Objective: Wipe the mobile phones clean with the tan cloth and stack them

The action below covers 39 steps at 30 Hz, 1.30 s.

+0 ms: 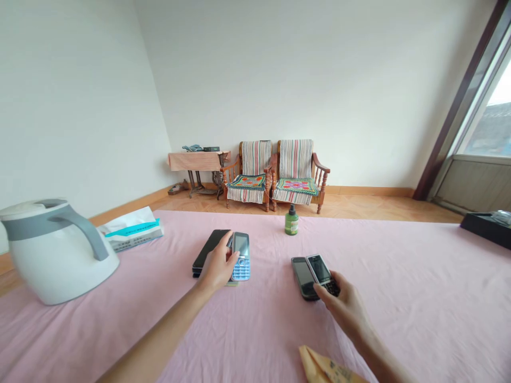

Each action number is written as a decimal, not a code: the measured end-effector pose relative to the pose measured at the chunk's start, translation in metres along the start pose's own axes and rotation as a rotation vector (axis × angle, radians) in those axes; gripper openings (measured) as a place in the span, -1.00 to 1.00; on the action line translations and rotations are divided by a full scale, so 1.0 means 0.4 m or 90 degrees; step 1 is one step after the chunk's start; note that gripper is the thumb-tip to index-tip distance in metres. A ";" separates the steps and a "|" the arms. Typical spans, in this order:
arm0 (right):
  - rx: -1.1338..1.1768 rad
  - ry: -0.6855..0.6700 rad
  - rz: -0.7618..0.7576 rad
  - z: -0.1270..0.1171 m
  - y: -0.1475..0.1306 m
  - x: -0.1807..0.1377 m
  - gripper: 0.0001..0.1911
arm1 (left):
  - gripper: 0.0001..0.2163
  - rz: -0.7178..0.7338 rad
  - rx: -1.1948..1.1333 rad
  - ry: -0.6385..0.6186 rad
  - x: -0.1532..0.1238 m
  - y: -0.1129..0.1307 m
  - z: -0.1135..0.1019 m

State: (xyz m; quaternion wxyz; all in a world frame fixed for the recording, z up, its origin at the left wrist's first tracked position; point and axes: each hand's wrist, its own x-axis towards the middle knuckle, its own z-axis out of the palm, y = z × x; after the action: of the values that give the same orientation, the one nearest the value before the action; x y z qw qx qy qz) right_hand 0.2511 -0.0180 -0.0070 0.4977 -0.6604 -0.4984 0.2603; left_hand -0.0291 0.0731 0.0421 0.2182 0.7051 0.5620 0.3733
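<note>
A: What does the left hand (219, 264) do at this moment?

B: It is pinching the blue keypad phone (241, 266) by its left edge, with the thumb at the front. The phone has its screen to the far side and its keys to the near side. A black flat case (207, 249) lies just to the left, partly behind this same hand.

A: And the right hand (346, 300)?

B: Its thumb and fingers are closed around the near end of the silver-edged phone (318, 267), which is tilted, its top towards the far left. Directly at its left side is the dark phone (302, 277). Whether the fingers also carry this one, or it lies on the cloth, the view does not show well.

A: Which things are around them?

B: On the pink-covered surface (259, 330), the green bottle (291, 223) stands upright at the far side, between the two hands. The white kettle (54, 260) is at the left, with the tissue pack (138, 230) just beyond it. A brown paper piece (321, 367) lies at the near edge, left of the right forearm.
</note>
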 end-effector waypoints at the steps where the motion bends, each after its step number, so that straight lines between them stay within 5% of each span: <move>1: 0.004 -0.006 0.003 0.001 0.003 0.001 -0.64 | -0.48 -0.005 0.041 0.002 0.010 -0.013 -0.010; 8: 0.029 -0.014 0.005 0.004 0.023 0.006 -0.61 | -0.64 -0.024 0.259 -0.044 0.051 -0.053 -0.013; 19: 0.026 -0.018 -0.006 0.001 0.021 -0.005 -0.62 | -0.77 0.095 0.428 -0.084 0.003 0.005 -0.004; 27: 0.040 -0.021 -0.003 0.005 0.019 0.000 -0.60 | -0.65 0.283 0.383 -0.210 0.003 0.023 0.009; 34: 0.026 0.006 0.022 -0.012 0.025 0.012 -0.66 | -0.77 0.242 0.241 -0.201 0.023 0.021 0.029; 39: 0.044 0.033 0.085 -0.024 0.045 0.027 -0.67 | -0.65 0.158 0.017 -0.234 -0.032 0.082 0.138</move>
State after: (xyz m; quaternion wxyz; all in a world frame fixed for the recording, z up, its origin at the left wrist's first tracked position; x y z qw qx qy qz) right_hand 0.2701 -0.0120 -0.0184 0.5144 -0.6812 -0.4309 0.2928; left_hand 0.0331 0.0581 0.0277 0.2600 0.8280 0.4266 0.2547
